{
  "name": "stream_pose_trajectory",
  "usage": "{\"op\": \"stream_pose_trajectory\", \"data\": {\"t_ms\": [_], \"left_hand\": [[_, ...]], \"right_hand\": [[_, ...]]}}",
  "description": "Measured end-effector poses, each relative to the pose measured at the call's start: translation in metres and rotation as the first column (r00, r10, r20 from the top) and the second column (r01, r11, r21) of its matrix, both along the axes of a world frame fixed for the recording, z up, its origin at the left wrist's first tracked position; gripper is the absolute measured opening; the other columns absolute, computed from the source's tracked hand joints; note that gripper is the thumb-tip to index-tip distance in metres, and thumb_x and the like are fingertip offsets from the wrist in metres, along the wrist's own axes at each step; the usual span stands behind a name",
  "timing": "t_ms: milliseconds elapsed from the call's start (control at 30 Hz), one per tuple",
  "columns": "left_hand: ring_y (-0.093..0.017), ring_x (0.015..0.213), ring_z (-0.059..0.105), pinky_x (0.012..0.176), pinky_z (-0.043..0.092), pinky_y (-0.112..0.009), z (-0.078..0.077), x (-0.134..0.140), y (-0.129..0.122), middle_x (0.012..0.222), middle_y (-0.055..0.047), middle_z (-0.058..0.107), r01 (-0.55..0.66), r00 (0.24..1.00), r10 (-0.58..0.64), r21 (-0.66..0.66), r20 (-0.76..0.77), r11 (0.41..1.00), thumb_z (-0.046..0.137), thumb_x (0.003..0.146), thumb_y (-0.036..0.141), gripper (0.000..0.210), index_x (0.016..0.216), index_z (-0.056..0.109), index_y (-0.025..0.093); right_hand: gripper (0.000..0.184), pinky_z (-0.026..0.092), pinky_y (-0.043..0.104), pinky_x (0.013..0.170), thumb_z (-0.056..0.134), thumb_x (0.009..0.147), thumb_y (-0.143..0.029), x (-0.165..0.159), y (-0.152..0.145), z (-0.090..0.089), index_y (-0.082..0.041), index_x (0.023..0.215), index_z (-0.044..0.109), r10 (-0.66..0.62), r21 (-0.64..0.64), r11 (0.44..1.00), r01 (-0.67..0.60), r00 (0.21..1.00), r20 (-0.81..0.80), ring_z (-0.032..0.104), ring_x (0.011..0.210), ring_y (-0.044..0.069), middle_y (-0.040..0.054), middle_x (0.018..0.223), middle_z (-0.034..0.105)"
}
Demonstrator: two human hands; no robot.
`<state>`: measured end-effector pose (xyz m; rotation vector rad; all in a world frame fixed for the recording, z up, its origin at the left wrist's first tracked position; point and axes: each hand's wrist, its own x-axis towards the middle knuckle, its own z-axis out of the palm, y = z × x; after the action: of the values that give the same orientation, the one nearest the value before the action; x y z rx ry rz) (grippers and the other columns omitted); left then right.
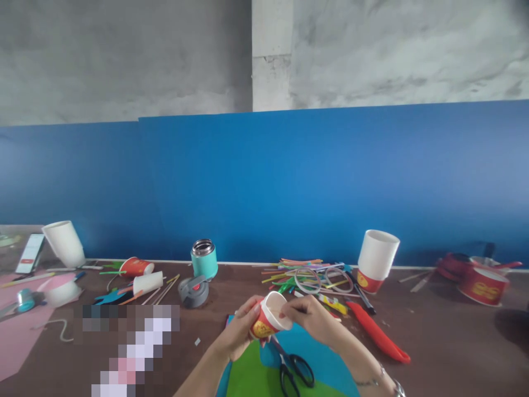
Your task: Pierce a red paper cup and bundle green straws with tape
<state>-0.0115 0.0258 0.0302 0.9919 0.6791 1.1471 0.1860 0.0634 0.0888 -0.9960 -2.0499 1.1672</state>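
A red paper cup with a yellow print and a white inside is tilted in my left hand, its mouth turned toward the right. The fingertips of my right hand are pinched together at the cup's opening. Whatever lies between them is too small to make out. Below the cup, black-handled scissors rest on blue sheets and a green sheet. The scissors' blades point up toward the cup and are partly covered.
Behind my hands lies a heap of colourful sticks with tape rings. A stack of paper cups, a red pouch-like strip, a turquoise flask and its grey lid stand around. A blue partition closes the back.
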Motion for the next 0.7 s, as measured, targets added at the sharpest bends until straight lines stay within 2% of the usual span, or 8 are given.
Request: {"op": "stream_pose_trajectory", "data": {"t_ms": [133,300,367,433,533,600,700], "left_hand": [[-0.012,0.048,0.06,0.039,0.039,-0.018,-0.002,0.0,0.001,0.062,0.0,0.063,0.004,1.0,-0.003,-0.058,0.006,0.998,0.059,0.078,0.052,0.039,0.096,0.057,0.018],[-0.012,0.048,0.059,0.039,0.035,-0.018,0.005,0.002,0.0,0.064,-0.001,0.064,-0.068,0.997,0.066,-0.067,-0.031,0.995,0.057,0.078,0.054,0.044,0.102,0.058,0.017],[-0.014,0.058,0.062,0.047,0.042,-0.021,0.012,0.002,0.0,0.076,-0.004,0.068,-0.128,0.988,0.127,-0.008,-0.082,0.992,0.053,0.082,0.052,0.043,0.108,0.057,0.018],[-0.018,0.079,0.064,0.065,0.049,-0.026,0.018,0.002,-0.001,0.094,-0.007,0.069,-0.206,0.964,0.218,0.09,-0.15,0.974,0.053,0.083,0.049,0.042,0.112,0.058,0.019],[-0.023,0.108,0.055,0.092,0.043,-0.032,0.024,0.003,-0.002,0.116,-0.009,0.063,-0.284,0.9,0.353,0.273,-0.254,0.919,0.048,0.085,0.049,0.041,0.111,0.062,0.02],[-0.025,0.113,0.051,0.096,0.039,-0.034,0.023,0.004,-0.003,0.121,-0.01,0.06,-0.285,0.861,0.407,0.374,-0.303,0.882,0.044,0.086,0.051,0.045,0.113,0.061,0.019],[-0.025,0.098,0.057,0.084,0.046,-0.033,0.018,0.005,-0.002,0.109,-0.01,0.063,-0.264,0.852,0.424,0.447,-0.307,0.855,0.049,0.08,0.058,0.055,0.116,0.057,0.017]], "right_hand": [[0.034,0.035,0.024,0.055,0.054,0.082,-0.04,0.0,0.0,-0.002,-0.014,0.069,0.071,0.073,0.008,0.997,-0.073,0.997,-0.008,0.049,0.058,0.013,0.0011,0.06,0.061],[0.033,0.04,0.024,0.058,0.053,0.081,-0.04,-0.008,-0.003,0.0,-0.015,0.067,0.07,-0.043,0.043,0.998,0.043,0.999,-0.006,0.056,0.063,0.016,0.0023,0.064,0.065],[0.031,0.041,0.025,0.058,0.052,0.08,-0.037,-0.011,-0.003,-0.001,-0.016,0.065,0.069,-0.095,0.063,0.993,0.095,0.995,-0.007,0.058,0.065,0.018,0.0026,0.064,0.067],[0.029,0.042,0.025,0.06,0.052,0.08,-0.034,-0.011,-0.002,-0.002,-0.016,0.066,0.069,-0.125,0.082,0.989,0.124,0.992,0.017,0.06,0.067,0.019,0.0028,0.067,0.069],[0.027,0.043,0.026,0.062,0.051,0.08,-0.034,-0.011,-0.001,-0.007,-0.017,0.069,0.07,-0.163,0.109,0.982,0.156,0.984,0.068,0.062,0.07,0.019,0.0032,0.071,0.071],[0.029,0.042,0.025,0.062,0.051,0.081,-0.035,-0.012,-0.003,-0.009,-0.017,0.07,0.07,-0.182,0.13,0.977,0.168,0.978,0.101,0.061,0.069,0.019,0.0033,0.071,0.07],[0.029,0.036,0.023,0.057,0.049,0.083,-0.035,-0.018,-0.012,-0.008,-0.018,0.07,0.069,-0.234,0.217,0.957,0.192,0.954,0.187,0.059,0.064,0.016,0.0018,0.067,0.068]]}}
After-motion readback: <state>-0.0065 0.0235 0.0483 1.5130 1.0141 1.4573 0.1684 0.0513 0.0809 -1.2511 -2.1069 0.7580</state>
